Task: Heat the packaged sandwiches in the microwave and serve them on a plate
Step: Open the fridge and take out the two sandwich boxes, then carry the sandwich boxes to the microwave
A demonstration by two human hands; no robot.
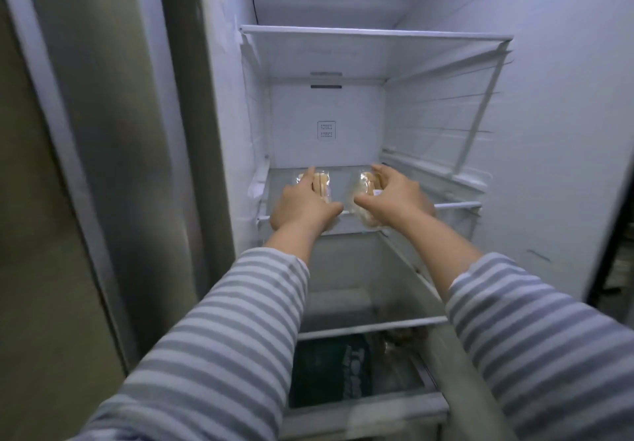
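Now | L hand (303, 205) grips L sandwich pack (322, 181) | R hand (394, 197) grips R pack (365, 197)

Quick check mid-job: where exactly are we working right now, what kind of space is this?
Inside an open refrigerator, probably in a home kitchen. White glass shelves line the compartment, a crisper drawer sits at the bottom, and both hands, left hand and right hand, rest on two packaged sandwiches on the middle shelf.

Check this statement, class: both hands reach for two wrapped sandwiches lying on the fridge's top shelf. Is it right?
Not quite. The head view shows the left hand and right hand on two wrapped sandwiches lying on the middle shelf, not the top shelf.
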